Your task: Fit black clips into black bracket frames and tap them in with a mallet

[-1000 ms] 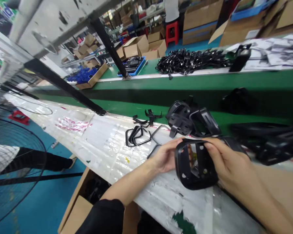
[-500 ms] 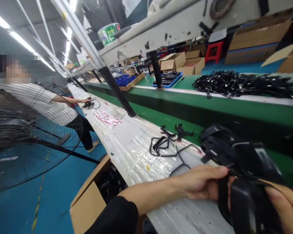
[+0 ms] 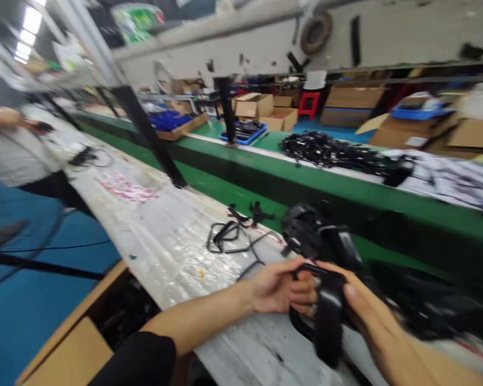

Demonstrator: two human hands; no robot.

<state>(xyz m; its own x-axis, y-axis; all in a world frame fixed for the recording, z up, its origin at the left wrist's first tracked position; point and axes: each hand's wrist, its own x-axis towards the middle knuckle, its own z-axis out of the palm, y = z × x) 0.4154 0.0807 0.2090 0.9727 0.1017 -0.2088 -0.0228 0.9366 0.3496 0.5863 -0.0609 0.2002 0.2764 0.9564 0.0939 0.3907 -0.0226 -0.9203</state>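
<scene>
In front of me a glossy black plastic shell point(image 3: 330, 311) is held upright over the bench. My right hand point(image 3: 366, 311) grips its right side, thumb near the top edge. Along the shell's left side runs a thin black rectangular frame point(image 3: 300, 324); whether the two are joined I cannot tell. The fingers of my left hand point(image 3: 285, 287) curl through this frame, with the thumb on its upper edge. Just behind my hands lie more black plastic shells point(image 3: 306, 228), blurred. Several loose black frames point(image 3: 227, 236) rest on the bench left of them.
White plastic sheeting point(image 3: 156, 230) covers the bench. Beyond it runs a green conveyor belt point(image 3: 209, 185), with a pile of black parts point(image 3: 330, 150) on the far ledge. A dark post point(image 3: 148, 136) rises at the bench edge. An open carton point(image 3: 70, 348) stands below left; another person point(image 3: 20, 145) works farther along.
The view has swung right. My hands have brought the shell and frame closer together and turned them more edge-on. The other person's arm has risen from the bench.
</scene>
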